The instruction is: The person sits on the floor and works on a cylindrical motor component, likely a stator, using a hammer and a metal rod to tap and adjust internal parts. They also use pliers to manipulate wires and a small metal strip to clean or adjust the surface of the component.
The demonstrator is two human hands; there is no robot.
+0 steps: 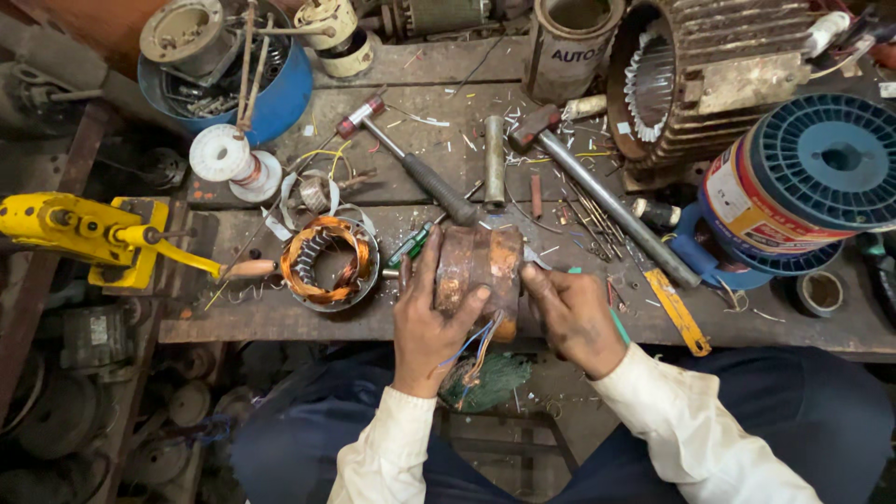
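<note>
My left hand grips a rusty copper-coloured stator body at the front edge of the wooden workbench. Thin coloured wires hang from the stator over my left wrist. My right hand presses against the right side of the stator and holds a thin green-handled tool. Both sleeves are white.
A second stator with copper windings lies to the left. Two hammers, a white thread spool, a blue wire spool, a large motor housing, a blue bowl of parts and a yellow tool crowd the bench.
</note>
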